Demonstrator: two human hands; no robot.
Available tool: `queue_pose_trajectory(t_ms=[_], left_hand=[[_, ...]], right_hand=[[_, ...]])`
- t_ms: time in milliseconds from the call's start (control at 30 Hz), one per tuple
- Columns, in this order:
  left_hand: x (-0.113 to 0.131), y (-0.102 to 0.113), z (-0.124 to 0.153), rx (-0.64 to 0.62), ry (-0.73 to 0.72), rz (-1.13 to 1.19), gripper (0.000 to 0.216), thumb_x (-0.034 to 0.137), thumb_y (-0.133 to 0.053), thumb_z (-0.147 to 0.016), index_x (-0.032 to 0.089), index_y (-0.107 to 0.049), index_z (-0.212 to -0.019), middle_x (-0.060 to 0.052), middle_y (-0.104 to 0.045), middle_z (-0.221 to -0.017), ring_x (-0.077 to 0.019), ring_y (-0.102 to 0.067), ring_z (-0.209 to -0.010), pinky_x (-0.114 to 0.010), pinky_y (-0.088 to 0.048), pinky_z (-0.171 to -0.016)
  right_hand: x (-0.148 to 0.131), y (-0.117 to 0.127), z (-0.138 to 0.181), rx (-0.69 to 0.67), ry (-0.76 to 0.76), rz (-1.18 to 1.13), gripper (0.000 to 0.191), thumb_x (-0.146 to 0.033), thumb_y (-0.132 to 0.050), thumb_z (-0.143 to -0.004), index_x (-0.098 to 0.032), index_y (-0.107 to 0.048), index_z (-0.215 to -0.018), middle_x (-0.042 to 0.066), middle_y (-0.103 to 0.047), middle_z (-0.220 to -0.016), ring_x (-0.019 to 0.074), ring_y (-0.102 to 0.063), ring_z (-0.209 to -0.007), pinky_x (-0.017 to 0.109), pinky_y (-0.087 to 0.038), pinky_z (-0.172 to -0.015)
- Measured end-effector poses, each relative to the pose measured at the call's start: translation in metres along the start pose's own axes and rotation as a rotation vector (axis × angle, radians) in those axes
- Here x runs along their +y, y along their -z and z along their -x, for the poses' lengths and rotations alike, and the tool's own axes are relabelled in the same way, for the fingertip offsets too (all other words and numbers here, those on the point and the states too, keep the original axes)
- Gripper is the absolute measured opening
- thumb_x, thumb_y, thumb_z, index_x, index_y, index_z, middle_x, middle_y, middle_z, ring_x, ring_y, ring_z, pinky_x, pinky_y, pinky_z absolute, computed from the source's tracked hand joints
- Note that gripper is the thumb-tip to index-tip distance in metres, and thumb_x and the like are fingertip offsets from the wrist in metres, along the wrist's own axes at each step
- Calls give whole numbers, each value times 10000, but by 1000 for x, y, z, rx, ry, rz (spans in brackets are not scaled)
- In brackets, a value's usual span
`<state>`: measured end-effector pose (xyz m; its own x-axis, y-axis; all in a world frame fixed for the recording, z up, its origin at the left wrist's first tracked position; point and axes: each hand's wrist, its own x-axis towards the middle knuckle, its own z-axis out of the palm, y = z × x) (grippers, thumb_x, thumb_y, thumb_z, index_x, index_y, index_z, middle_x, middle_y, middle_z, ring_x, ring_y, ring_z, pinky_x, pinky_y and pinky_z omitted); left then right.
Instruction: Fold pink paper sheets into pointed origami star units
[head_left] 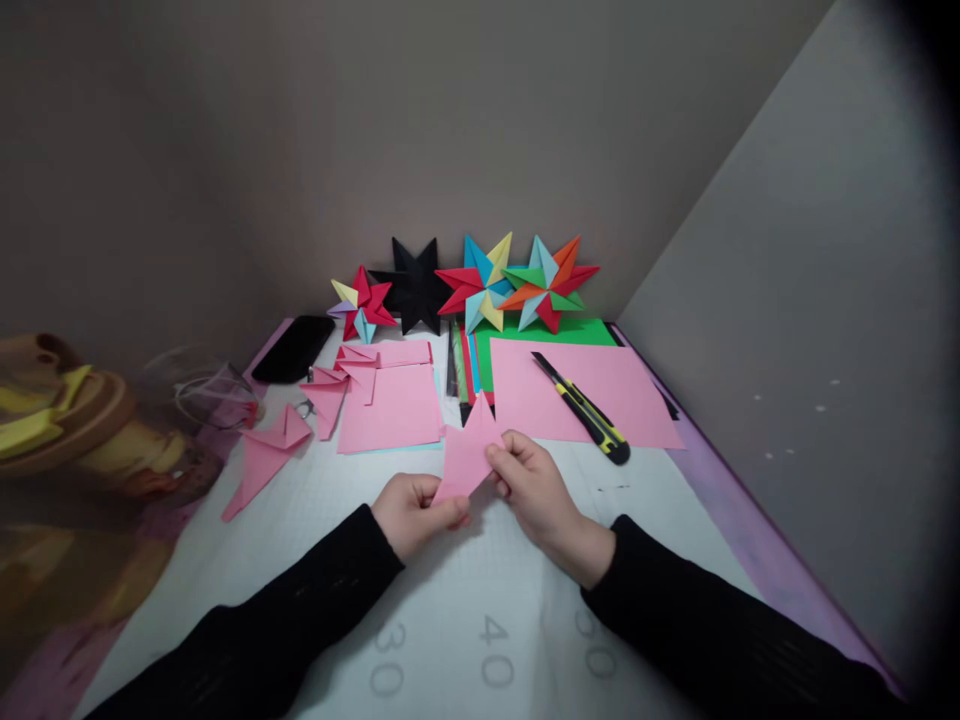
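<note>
Between my hands, above the white mat [450, 600], is a folded piece of pink paper [469, 455] with a narrow point at its top. My left hand [420, 510] pinches its lower left corner between thumb and fingers. On the right edge, my right hand [536, 485] grips the same paper with thumb and fingertips. To the left lie several folded pink paper pieces [271, 450] with pointed ends. Behind my left hand rests a stack of pink sheets [394, 405].
A utility knife [589, 415] lies on a large pink sheet [525, 390], over green paper [592, 330]. Several folded paper stars, including a black star [417, 285], lean against the wall. A phone [294, 348] lies back left; a brown-lidded container [67, 410] stands far left.
</note>
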<state>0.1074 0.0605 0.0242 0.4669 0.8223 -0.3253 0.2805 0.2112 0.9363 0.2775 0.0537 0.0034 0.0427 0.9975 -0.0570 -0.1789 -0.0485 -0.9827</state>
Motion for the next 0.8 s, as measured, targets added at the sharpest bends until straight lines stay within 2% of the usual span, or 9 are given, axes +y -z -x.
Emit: queue_pose_trajectory(t_ms=[200, 500, 600, 667, 733, 800], left_hand=[[-2, 7, -3, 41, 92, 12, 366, 480, -635, -672, 119, -681, -630, -17, -614, -524, -57, -349, -383, -193, -235, -390], [0, 16, -2, 198, 39, 42, 254, 394, -632, -672, 144, -637, -625, -15, -621, -543, -88, -437, -430, -184, -275, -390], [2, 18, -6, 218, -32, 87, 293, 432, -630, -675, 141, -604, -705, -18, -630, -617, -91, -465, -476, -185, -302, -415], [2, 16, -8, 148, -55, 133, 314, 430, -662, -645, 141, -577, -731, -8, -616, -622, -100, -482, -505, -200, -330, -454], [2, 13, -8, 51, -51, 139, 314, 423, -675, -632, 141, -541, -659, 12, -568, -562, -100, -467, -496, -217, -338, -487], [2, 9, -6, 6, -54, 89, 341, 425, -657, -653, 147, -486, -554, 33, -495, -495, -86, -413, -468, -221, -310, -489]], right_hand=[[-4, 9, -11, 103, 18, -61, 310, -364, -600, -777, -198, -389, -621, -71, -430, -496, 70, -348, -427, 197, -238, -415], [-4, 19, -23, 197, -4, -214, 294, -319, -607, -762, -190, -386, -618, -69, -440, -516, 46, -333, -397, 189, -205, -388], [-3, 15, -18, 113, -43, -159, 296, -323, -605, -766, -190, -391, -612, -69, -446, -493, 49, -342, -389, 188, -201, -380], [-2, 10, -13, 22, -70, -73, 295, -339, -606, -770, -189, -408, -612, -70, -448, -474, 52, -338, -386, 186, -207, -377], [-2, 5, -8, -59, -82, 5, 295, -360, -606, -774, -188, -426, -616, -72, -443, -458, 55, -329, -384, 185, -216, -376], [-3, 2, -4, -102, -89, 37, 306, -389, -602, -776, -188, -435, -618, -73, -442, -451, 57, -325, -381, 185, -222, -373]])
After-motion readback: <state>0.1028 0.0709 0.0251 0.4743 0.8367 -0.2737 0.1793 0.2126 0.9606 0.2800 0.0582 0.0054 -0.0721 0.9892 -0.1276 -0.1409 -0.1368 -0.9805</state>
